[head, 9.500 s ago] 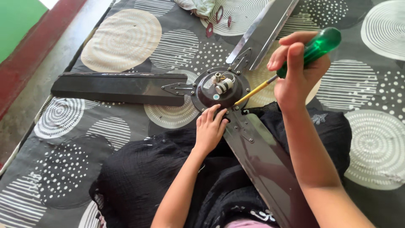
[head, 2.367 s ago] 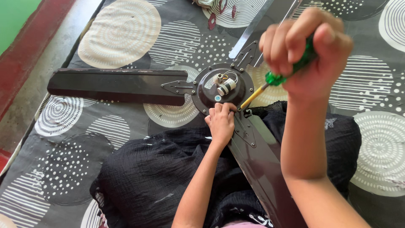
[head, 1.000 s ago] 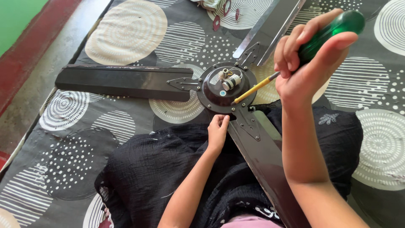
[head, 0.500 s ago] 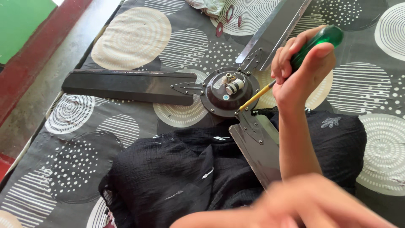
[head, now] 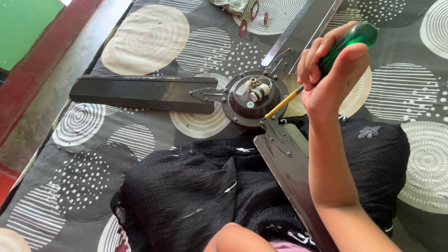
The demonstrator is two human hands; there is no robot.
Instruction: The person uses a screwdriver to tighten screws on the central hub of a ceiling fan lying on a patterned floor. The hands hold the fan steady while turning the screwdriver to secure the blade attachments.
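Note:
A dark brown ceiling fan lies on a patterned grey sheet, its round motor hub [head: 252,99] in the middle. One blade [head: 140,92] runs left, one blade [head: 305,28] runs up right, and a third blade [head: 294,182] lies across my lap. My right hand [head: 326,74] grips a green-handled screwdriver [head: 347,39]; its yellow shaft [head: 282,104] points at the bracket where the near blade meets the hub. My left hand is out of view; only part of that arm [head: 233,238] shows at the bottom edge.
My legs in black crinkled cloth [head: 200,186] fill the lower middle. Small red pieces [head: 254,11] and a crumpled cloth lie at the top. A concrete strip [head: 51,88], a red border and a green surface [head: 23,28] run along the left.
My left hand has left the blade bracket near the hub and pulled back out of view. My right hand still holds the screwdriver at the hub's edge.

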